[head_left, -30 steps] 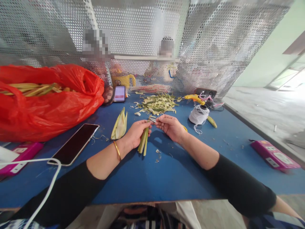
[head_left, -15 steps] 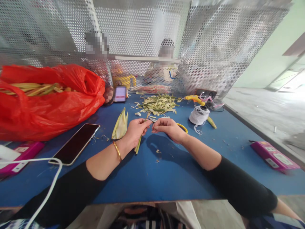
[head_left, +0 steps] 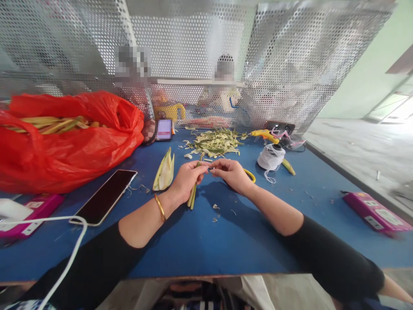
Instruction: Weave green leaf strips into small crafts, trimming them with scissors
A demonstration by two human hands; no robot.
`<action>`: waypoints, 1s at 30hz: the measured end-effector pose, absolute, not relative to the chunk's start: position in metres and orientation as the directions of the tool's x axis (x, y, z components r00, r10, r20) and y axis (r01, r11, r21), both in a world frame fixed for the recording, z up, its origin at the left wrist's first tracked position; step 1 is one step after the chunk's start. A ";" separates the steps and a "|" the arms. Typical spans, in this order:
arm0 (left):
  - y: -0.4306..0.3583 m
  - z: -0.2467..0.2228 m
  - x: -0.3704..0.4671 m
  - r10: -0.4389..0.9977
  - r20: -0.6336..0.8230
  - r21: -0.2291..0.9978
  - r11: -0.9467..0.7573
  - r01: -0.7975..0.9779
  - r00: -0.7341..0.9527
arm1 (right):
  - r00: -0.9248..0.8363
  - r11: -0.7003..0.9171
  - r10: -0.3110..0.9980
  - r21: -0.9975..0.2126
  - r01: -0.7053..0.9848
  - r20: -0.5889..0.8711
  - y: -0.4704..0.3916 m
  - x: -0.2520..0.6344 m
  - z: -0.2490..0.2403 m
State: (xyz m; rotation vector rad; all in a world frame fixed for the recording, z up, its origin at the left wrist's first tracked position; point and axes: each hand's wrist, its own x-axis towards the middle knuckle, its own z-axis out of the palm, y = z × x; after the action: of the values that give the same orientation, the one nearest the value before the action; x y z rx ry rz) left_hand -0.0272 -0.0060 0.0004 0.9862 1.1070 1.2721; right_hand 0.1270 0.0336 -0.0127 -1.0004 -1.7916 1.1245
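Left hand: your fingers pinch green stalks | Right hand: just beside your left, finger grip cannot be told | Stalks: over the table, nearer you than the clippings

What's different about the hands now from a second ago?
The right hand dipped slightly toward the person, showing more of the yellow loop. The left hand still holds the stems, but fewer of their ends show. The red bag and white spool stayed put.
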 end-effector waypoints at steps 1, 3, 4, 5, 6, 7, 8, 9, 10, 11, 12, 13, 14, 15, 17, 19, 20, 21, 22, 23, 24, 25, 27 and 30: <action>-0.007 0.002 -0.027 0.996 -0.083 0.969 0.078 -0.233 -0.014 | -0.372 0.331 0.902 -0.903 0.275 0.218 0.034 0.128 -0.012; -0.007 0.005 -0.027 0.995 -0.102 0.957 0.099 -0.273 0.001 | -0.338 0.369 0.908 -0.858 0.358 0.250 0.034 0.130 -0.011; -0.008 0.005 -0.026 0.994 -0.110 0.952 0.106 -0.288 0.002 | -0.326 0.372 0.910 -0.851 0.370 0.256 0.034 0.130 -0.010; -0.008 0.006 -0.026 0.993 -0.118 0.948 0.112 -0.300 -0.004 | -0.318 0.369 0.912 -0.855 0.365 0.258 0.034 0.131 -0.009; -0.008 0.006 -0.025 0.992 -0.128 0.944 0.118 -0.307 -0.012 | -0.314 0.362 0.914 -0.866 0.344 0.258 0.035 0.131 -0.008; -0.007 0.007 -0.025 0.990 -0.139 0.941 0.126 -0.312 -0.019 | -0.312 0.355 0.914 -0.881 0.313 0.258 0.035 0.132 -0.007; -0.007 0.006 -0.024 0.988 -0.150 0.939 0.135 -0.317 -0.026 | -0.310 0.349 0.914 -0.895 0.276 0.261 0.035 0.132 -0.006; -0.007 0.006 -0.024 0.987 -0.160 0.936 0.142 -0.323 -0.030 | -0.306 0.345 0.914 -0.908 0.239 0.267 0.034 0.132 -0.006; -0.008 0.006 -0.024 0.986 -0.166 0.934 0.147 -0.327 -0.032 | -0.301 0.341 0.914 -0.917 0.206 0.272 0.034 0.132 -0.005; -0.008 0.006 -0.023 0.985 -0.172 0.932 0.153 -0.328 -0.030 | -0.298 0.339 0.913 -0.923 0.180 0.278 0.034 0.132 -0.004; -0.008 0.006 -0.023 0.984 -0.175 0.932 0.157 -0.326 -0.029 | -0.295 0.338 0.913 -0.927 0.159 0.283 0.033 0.132 -0.003; -0.008 0.006 -0.023 0.984 -0.178 0.934 0.159 -0.320 -0.030 | -0.293 0.337 0.913 -0.931 0.144 0.285 0.033 0.132 -0.002; -0.008 0.006 -0.023 0.983 -0.180 0.937 0.161 -0.311 -0.032 | -0.291 0.333 0.913 -0.934 0.132 0.285 0.032 0.132 -0.002; -0.008 0.006 -0.023 0.982 -0.184 0.939 0.166 -0.300 -0.034 | -0.289 0.328 0.914 -0.937 0.120 0.283 0.032 0.132 -0.001; -0.007 0.007 -0.023 0.980 -0.195 0.942 0.176 -0.284 -0.038 | -0.284 0.314 0.918 -0.945 0.093 0.277 0.031 0.132 0.000; -0.007 0.006 -0.023 0.979 -0.199 0.942 0.179 -0.284 -0.044 | -0.272 0.298 0.924 -0.952 0.068 0.270 0.031 0.131 0.001; -0.007 0.006 -0.023 0.979 -0.198 0.941 0.177 -0.290 -0.046 | -0.265 0.291 0.927 -0.955 0.058 0.266 0.031 0.131 0.001; -0.007 0.006 -0.023 0.980 -0.195 0.938 0.172 -0.299 -0.047 | -0.260 0.282 0.930 -0.958 0.049 0.261 0.031 0.130 0.002; -0.007 0.006 -0.023 0.980 -0.192 0.936 0.168 -0.310 -0.048 | -0.255 0.273 0.933 -0.961 0.041 0.254 0.030 0.130 0.002; -0.007 0.006 -0.023 0.980 -0.191 0.932 0.166 -0.321 -0.047 | -0.253 0.262 0.936 -0.964 0.034 0.245 0.030 0.130 0.003; -0.007 0.006 -0.023 0.980 -0.194 0.928 0.169 -0.331 -0.045 | -0.253 0.250 0.939 -0.968 0.027 0.235 0.030 0.130 0.004; -0.008 0.005 -0.023 0.979 -0.202 0.923 0.177 -0.341 -0.039 | -0.256 0.238 0.940 -0.971 0.019 0.226 0.030 0.130 0.004; -0.008 0.005 -0.024 0.975 -0.222 0.910 0.199 -0.364 -0.022 | -0.268 0.229 0.938 -0.973 -0.001 0.221 0.029 0.131 0.005; -0.008 0.005 -0.024 0.968 -0.251 0.892 0.234 -0.387 0.007 | -0.287 0.235 0.929 -0.971 -0.036 0.235 0.029 0.131 0.005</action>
State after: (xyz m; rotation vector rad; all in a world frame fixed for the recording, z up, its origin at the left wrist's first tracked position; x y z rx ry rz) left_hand -0.0235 -0.0081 0.0055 0.7198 1.0543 1.2171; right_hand 0.1307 0.0288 0.0049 -0.8736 -1.5224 1.2322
